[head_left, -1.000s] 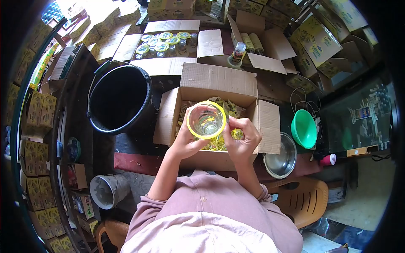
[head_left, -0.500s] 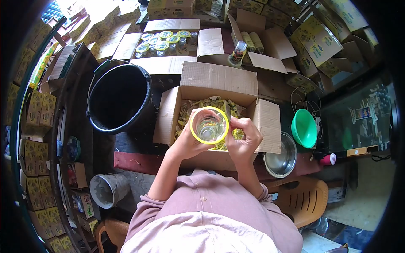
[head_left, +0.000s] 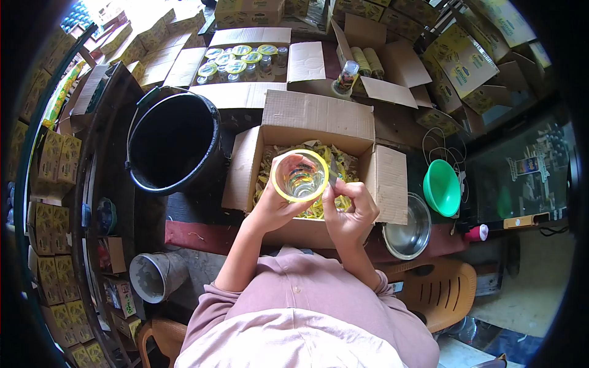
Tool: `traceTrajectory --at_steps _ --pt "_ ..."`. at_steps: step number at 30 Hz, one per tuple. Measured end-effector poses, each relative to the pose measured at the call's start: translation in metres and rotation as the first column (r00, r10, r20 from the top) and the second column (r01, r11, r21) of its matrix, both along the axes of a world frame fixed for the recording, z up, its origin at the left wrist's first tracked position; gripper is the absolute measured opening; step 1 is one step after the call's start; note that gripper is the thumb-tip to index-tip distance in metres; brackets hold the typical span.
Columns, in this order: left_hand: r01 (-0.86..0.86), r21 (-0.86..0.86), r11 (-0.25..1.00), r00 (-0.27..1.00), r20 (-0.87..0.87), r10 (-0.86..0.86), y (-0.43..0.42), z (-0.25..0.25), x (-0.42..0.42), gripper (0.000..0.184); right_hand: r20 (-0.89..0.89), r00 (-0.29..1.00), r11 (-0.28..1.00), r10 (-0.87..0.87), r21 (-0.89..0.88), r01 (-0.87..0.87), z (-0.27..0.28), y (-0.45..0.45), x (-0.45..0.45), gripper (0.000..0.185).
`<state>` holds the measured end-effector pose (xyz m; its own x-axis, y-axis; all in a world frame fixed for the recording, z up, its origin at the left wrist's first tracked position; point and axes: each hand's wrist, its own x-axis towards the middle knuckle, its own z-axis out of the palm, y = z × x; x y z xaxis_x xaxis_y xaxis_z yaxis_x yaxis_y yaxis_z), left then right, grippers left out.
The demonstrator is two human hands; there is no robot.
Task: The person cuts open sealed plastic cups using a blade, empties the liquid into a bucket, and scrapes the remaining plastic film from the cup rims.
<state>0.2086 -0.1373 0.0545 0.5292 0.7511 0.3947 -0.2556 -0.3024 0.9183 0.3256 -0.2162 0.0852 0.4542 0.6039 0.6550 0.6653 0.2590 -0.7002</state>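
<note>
My left hand (head_left: 268, 207) is wrapped round a clear cup (head_left: 300, 179) with a yellow rim, its open mouth turned up toward me. In my right hand (head_left: 351, 211), pinched between thumb and fingers, is a thin, dark, knife-like blade (head_left: 333, 172). Its tip points up beside the cup's right rim; its handle is hidden in my fingers. Both hands are above an open cardboard box (head_left: 319, 116). Yellow strips and scraps (head_left: 311, 214) fill the part of the box I can see.
A black bucket (head_left: 216, 138) stands left of the box. At the back, a carton (head_left: 245, 93) holds several lidded cups; another (head_left: 399, 58) holds stacked cups. A jar (head_left: 346, 78) stands between them. Right are a metal bowl (head_left: 408, 230) and a green bowl (head_left: 442, 187).
The cup has tilted and shifted slightly left. My right hand has moved a little down and the blade has come away from the cup's rim.
</note>
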Motion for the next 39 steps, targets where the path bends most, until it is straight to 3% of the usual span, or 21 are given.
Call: traceTrajectory --at_steps 4,10,17,25,31,35,39 --pt "0.033 0.015 0.999 0.999 -0.009 -0.033 0.000 -0.001 0.001 0.067 0.060 0.998 1.000 -0.018 0.003 0.018 0.001 0.001 0.001 0.018" --pt "0.050 0.124 0.991 0.987 -0.157 -0.030 -0.001 -0.001 -0.004 0.067 0.063 0.998 0.999 0.013 0.032 -0.015 0.002 0.004 0.008 0.021" --pt "0.095 0.026 0.995 0.991 -0.096 -0.092 -0.002 0.004 -0.002 0.066 -0.098 0.995 0.999 0.023 0.041 -0.019 -0.007 0.004 0.010 0.019" --pt "0.068 0.018 0.998 0.995 -0.068 -0.067 -0.004 0.004 -0.002 0.065 -0.026 0.999 0.999 0.035 0.043 -0.033 -0.011 -0.003 0.007 0.018" --pt "0.160 -0.015 0.987 0.984 -0.075 -0.161 -0.005 0.001 -0.007 0.063 -0.007 0.998 0.997 0.069 0.040 -0.069 -0.011 -0.001 0.012 0.020" --pt "0.176 0.008 0.984 0.979 -0.105 -0.174 0.000 -0.004 -0.010 0.072 -0.041 0.986 0.986 0.163 0.033 -0.162 -0.008 0.003 0.018 0.019" --pt "0.065 -0.067 0.996 0.998 0.000 -0.065 -0.006 -0.009 -0.007 0.078 -0.067 0.987 0.989 0.149 0.014 -0.149 -0.008 0.000 0.014 0.017"
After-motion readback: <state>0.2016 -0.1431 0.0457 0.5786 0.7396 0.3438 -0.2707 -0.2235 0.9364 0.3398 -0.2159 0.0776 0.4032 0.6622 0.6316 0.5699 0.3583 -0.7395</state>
